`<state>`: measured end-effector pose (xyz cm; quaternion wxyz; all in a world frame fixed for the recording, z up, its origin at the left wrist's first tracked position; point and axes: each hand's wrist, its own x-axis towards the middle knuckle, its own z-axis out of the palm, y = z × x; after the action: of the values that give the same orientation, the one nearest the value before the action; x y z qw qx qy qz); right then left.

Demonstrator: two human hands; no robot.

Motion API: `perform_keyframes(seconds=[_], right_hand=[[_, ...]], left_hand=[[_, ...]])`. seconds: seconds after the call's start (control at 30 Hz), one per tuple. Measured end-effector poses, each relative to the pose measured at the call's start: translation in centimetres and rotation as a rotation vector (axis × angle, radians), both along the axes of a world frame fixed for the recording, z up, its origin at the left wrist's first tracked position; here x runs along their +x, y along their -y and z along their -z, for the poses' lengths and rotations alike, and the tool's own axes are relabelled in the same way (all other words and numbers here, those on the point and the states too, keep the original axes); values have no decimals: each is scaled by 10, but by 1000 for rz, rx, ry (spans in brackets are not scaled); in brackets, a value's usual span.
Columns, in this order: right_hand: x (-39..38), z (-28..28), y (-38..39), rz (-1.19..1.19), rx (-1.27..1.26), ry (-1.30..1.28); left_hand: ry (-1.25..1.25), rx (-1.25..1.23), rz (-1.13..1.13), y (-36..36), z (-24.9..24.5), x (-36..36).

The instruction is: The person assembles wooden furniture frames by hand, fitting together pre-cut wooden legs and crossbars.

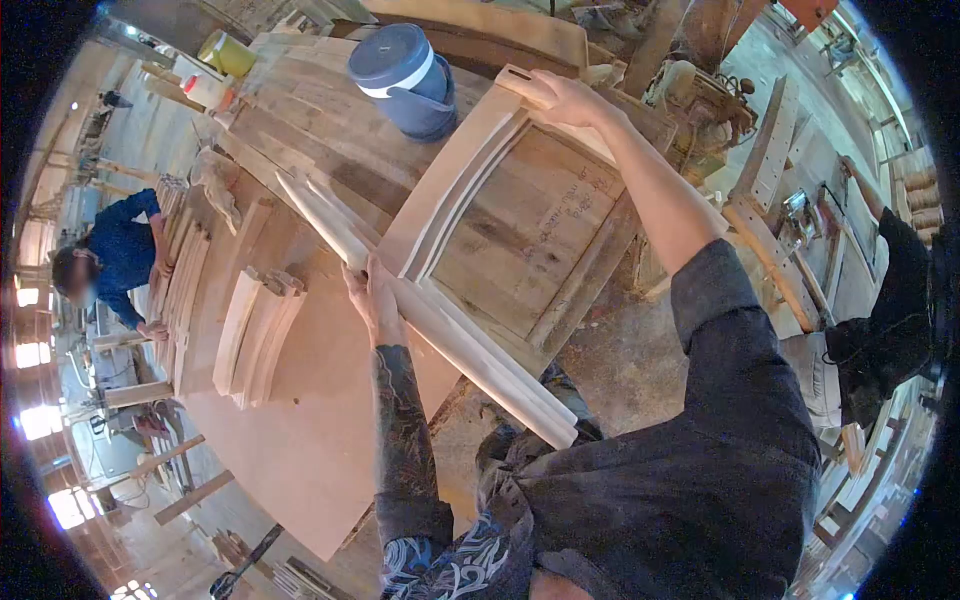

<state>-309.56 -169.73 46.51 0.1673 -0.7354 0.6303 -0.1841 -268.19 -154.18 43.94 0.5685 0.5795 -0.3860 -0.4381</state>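
Note:
A light wooden frame lies in front of me, its broad curved rail (450,185) running between two posts. My left hand (377,305) is closed around the near long post (480,360), close to where the rail meets it. At the far side, my right hand (572,100) rests over the end of the other post (520,84), which has a slot in it. Its fingers wrap over the wood, and my forearm hides much of that post. Pale strips or grooves follow the rail's inner curve. A wooden panel (530,230) with handwriting shows beyond the rail.
A blue lidded jug (405,85) stands on the plank table (310,95). Several curved wooden pieces (255,340) lie on a brown sheet (330,400) at left. A person in blue (125,250) handles stacked strips there. Another person in dark clothes (870,350) is at right, near timber (765,200).

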Motion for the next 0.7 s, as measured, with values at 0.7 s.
perform_keyframes(seconds=[0.7], right_hand=[[249, -62, -405, 225, -179, 764]], left_hand=[[-33, 449, 72, -505, 153, 158]])
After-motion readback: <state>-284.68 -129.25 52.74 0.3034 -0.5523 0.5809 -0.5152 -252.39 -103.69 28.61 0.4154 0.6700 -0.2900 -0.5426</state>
